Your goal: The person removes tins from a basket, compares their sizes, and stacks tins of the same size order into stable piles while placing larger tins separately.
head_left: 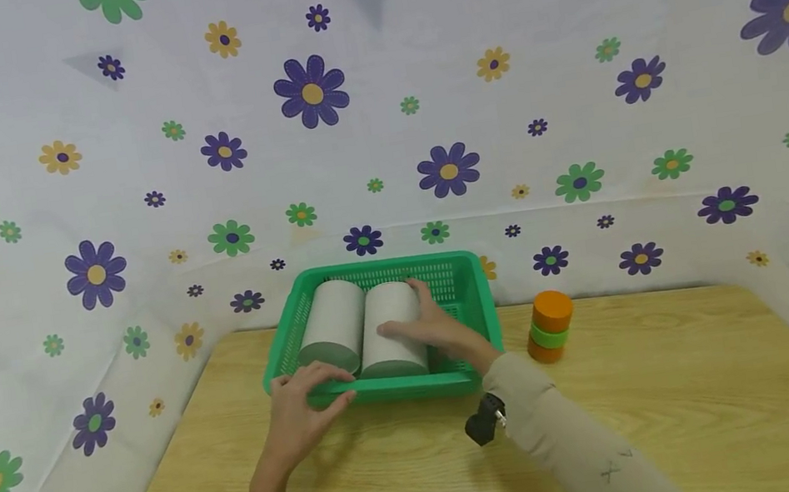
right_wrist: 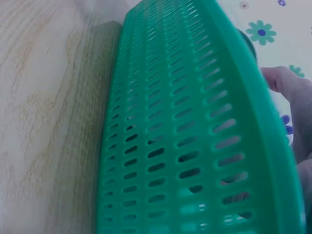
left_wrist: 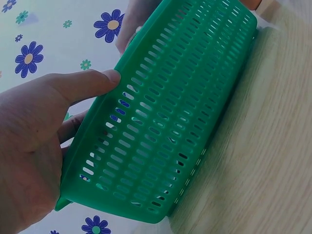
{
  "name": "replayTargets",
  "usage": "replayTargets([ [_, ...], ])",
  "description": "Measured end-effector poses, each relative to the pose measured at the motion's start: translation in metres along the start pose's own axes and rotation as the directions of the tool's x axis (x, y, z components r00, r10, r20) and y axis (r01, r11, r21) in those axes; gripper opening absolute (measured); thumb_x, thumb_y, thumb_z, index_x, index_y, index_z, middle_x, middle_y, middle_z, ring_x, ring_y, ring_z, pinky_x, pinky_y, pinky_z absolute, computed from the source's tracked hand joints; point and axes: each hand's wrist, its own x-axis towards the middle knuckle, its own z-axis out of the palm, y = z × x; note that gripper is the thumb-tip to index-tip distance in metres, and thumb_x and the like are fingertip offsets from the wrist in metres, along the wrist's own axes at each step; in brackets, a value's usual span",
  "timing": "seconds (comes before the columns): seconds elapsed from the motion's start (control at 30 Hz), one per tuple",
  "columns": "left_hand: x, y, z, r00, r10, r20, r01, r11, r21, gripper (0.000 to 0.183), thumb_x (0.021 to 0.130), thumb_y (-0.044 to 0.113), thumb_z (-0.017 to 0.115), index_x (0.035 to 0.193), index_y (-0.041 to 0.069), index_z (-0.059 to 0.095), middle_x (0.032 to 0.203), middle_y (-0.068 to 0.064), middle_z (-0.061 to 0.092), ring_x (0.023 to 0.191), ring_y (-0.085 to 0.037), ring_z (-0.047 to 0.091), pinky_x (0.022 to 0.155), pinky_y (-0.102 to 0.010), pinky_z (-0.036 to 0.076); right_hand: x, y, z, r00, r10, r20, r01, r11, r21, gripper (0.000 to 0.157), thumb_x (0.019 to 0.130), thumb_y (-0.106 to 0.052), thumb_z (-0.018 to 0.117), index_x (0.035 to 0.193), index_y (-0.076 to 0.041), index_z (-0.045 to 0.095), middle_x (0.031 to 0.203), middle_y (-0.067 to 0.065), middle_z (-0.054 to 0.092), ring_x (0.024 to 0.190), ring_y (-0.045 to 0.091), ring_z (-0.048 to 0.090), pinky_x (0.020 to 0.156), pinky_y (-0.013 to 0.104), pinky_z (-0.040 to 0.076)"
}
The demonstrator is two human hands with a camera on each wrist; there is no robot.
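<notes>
A green slotted plastic basket (head_left: 414,388) stands on the table and holds two white cylinders lying side by side, their greenish end faces toward me. My right hand (head_left: 438,329) reaches over the front rim and grips the right white cylinder (head_left: 389,356), thumb across its top and fingers at its far right side. Beside it rests the left white cylinder (head_left: 336,313), touched by neither hand. At the front left, my left hand (head_left: 296,418) holds the basket rim; in the left wrist view the thumb (left_wrist: 92,83) lies on the outer wall with fingers behind the rim.
To the right of the basket stands a stack of orange and green round pieces (head_left: 550,327). The wooden table (head_left: 672,392) reaches back to a white flower-printed cloth (head_left: 378,130) that hangs behind and at both sides.
</notes>
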Motion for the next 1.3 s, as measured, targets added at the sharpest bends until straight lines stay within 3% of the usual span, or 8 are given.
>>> replayTargets([
  [0.33,-0.001,-0.001,0.002,1.000,0.006,-0.005,-0.005,1.000,0.007,0.024,0.083,0.017,0.087,0.100,0.029,0.075,0.100,0.016,0.070,0.098,-0.015,0.064,0.086,-0.048,0.021,-0.010,-0.009,-0.016,0.985,-0.152,-0.081,0.146,0.986,-0.084,0.103,0.085,-0.037,0.082,0.162,-0.029,0.013,0.142,0.024,0.045,0.116,0.043,0.058,0.079,0.054,0.056],
  [0.73,-0.002,-0.002,0.004,1.000,0.003,-0.012,-0.003,1.000,0.024,0.021,0.082,0.018,0.087,0.100,0.021,0.076,0.101,0.014,0.071,0.099,-0.017,0.064,0.086,-0.048,0.022,-0.035,-0.023,-0.035,0.935,-0.311,-0.169,0.267,0.933,-0.240,0.107,0.084,-0.040,0.084,0.164,-0.027,0.014,0.153,0.017,0.038,0.122,0.041,0.054,0.087,0.058,0.054],
  [0.97,-0.001,-0.002,0.005,1.000,-0.001,-0.009,0.002,0.999,0.042,0.021,0.082,0.017,0.087,0.100,0.022,0.076,0.100,0.014,0.071,0.097,-0.017,0.064,0.087,-0.049,0.023,-0.048,-0.025,-0.046,0.917,-0.372,-0.142,0.340,0.917,-0.206,0.106,0.085,-0.036,0.084,0.163,-0.030,0.012,0.156,0.015,0.031,0.123,0.041,0.051,0.087,0.058,0.054],
  [1.3,0.001,0.001,0.003,1.000,0.003,-0.012,-0.002,1.000,0.029,0.022,0.081,0.016,0.088,0.099,0.022,0.076,0.100,0.014,0.071,0.098,-0.016,0.064,0.086,-0.048,0.022,-0.076,-0.026,-0.060,0.871,-0.466,-0.155,0.431,0.877,-0.214,0.106,0.085,-0.034,0.084,0.162,-0.034,0.012,0.155,0.016,0.033,0.120,0.042,0.053,0.083,0.057,0.056],
])
